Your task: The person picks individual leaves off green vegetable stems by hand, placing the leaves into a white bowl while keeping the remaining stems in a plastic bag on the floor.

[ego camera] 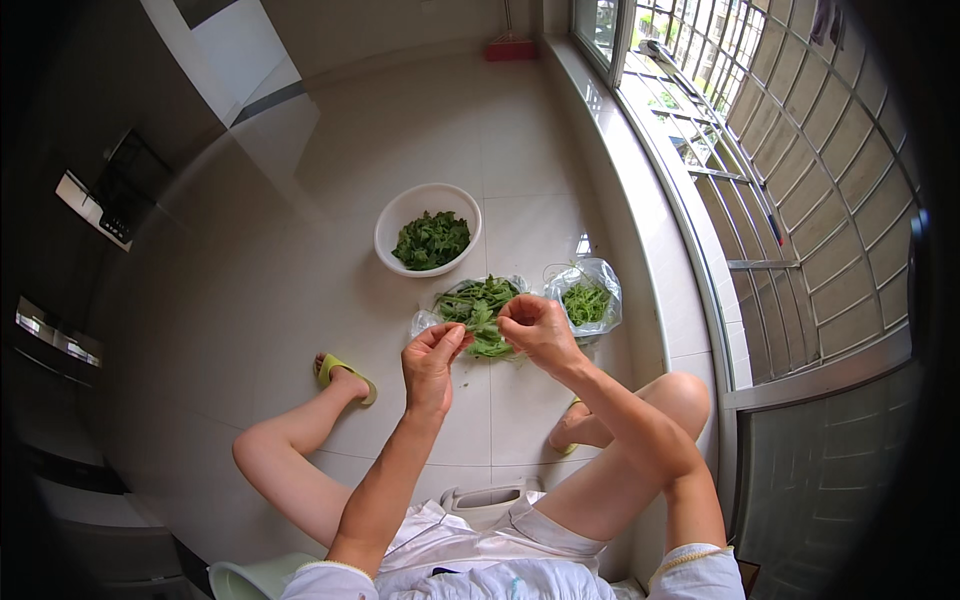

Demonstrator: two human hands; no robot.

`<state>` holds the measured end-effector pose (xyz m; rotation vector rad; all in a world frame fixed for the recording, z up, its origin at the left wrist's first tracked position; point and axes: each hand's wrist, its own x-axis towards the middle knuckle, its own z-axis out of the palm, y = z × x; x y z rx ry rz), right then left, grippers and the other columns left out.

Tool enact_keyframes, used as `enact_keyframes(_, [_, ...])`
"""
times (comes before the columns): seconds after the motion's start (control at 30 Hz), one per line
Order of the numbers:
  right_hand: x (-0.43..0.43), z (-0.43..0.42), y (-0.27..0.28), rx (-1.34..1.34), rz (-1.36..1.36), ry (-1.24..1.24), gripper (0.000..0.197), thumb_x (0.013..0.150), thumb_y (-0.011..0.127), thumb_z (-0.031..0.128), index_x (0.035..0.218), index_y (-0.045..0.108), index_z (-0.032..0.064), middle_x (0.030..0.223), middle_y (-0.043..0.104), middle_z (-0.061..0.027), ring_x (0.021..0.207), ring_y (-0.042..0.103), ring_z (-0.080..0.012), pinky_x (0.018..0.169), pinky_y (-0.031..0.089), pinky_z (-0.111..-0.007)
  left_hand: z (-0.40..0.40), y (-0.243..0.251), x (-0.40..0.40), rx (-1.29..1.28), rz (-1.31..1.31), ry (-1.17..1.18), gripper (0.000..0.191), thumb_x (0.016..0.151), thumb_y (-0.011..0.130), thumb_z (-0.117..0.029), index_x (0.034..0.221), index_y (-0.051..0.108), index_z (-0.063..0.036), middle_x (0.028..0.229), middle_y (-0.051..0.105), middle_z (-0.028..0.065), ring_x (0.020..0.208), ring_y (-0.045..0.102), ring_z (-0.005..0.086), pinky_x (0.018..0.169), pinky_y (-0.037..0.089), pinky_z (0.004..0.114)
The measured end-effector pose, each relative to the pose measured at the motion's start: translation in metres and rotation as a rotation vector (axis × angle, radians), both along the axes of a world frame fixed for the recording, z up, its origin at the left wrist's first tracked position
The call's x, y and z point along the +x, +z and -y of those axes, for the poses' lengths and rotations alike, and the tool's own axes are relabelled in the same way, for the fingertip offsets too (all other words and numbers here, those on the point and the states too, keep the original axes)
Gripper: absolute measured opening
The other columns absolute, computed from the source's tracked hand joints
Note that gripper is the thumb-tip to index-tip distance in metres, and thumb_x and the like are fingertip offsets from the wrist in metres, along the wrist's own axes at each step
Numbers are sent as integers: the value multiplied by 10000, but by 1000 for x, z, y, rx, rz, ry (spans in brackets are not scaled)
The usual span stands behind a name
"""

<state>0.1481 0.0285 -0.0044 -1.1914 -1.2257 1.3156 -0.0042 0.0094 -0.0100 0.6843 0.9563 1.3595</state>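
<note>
Between my two raised hands is a green leafy sprig (pixel 480 324). My left hand (pixel 433 366) pinches it between thumb and fingertips. At its other side, my right hand (pixel 541 334) has its thumb and fingers pinched together; any stem between them is too small to make out. Behind and below the hands, a heap of leafy greens (pixel 491 292) lies on a clear plastic bag on the floor. To its right, an upright clear plastic bag (pixel 611 315) holds thin green stems (pixel 585 302). Farther off, a white plastic basin (pixel 385 225) contains picked green leaves (pixel 431 240).
I sit on a low plastic stool (pixel 487 499) on a tiled floor (pixel 315 247), a green slipper (pixel 345 379) on my left foot. A window ledge (pixel 637 187) runs along the right. At bottom left is a pale green tub (pixel 255 577); a red broom (pixel 511 49) stands by the far wall.
</note>
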Motion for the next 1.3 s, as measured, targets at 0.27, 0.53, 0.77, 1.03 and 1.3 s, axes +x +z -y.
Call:
enact_keyframes(0.27, [27, -11, -1, -84, 43, -38, 80, 737, 547, 66, 716, 529, -9, 605, 531, -21, 523, 489, -68, 473, 404, -193, -1, 0, -13, -25, 7, -28, 71, 744, 564, -65, 805, 574, -32, 750, 593, 57, 690, 564, 131, 693, 446, 248])
enact_keyframes(0.53, [3, 5, 3, -322, -324, 213, 58, 715, 560, 33, 754, 540, -4, 708, 549, -46, 641, 540, -108, 566, 439, -207, 1, -7, 1, -159, 171, -53, 76, 750, 571, -84, 813, 564, -42, 774, 594, 62, 719, 560, 129, 697, 434, 240])
enact_keyframes(0.77, [0, 3, 0, -505, -651, 166, 59, 746, 553, 18, 794, 527, -3, 746, 546, -53, 672, 552, -117, 599, 465, -192, 4, -10, 17, 83, -137, 98, 96, 739, 574, -26, 832, 574, -3, 766, 569, 33, 708, 503, 74, 671, 394, 188])
enact_keyframes(1.03, [-1, 3, -5, -468, -647, 178, 54, 760, 556, 49, 753, 517, 12, 704, 541, -33, 632, 540, -96, 563, 454, -184, 5, -13, 21, 151, -265, 111, 78, 751, 563, -29, 820, 572, 4, 764, 554, 12, 710, 485, 61, 664, 376, 176])
enact_keyframes(1.3, [-6, 8, -11, -297, -339, 167, 108, 744, 559, 79, 678, 502, 14, 598, 495, -6, 521, 438, -58, 455, 346, -188, 7, -19, 15, 60, -243, -50, 76, 768, 543, -64, 805, 567, -1, 768, 557, 25, 699, 493, 69, 676, 382, 194])
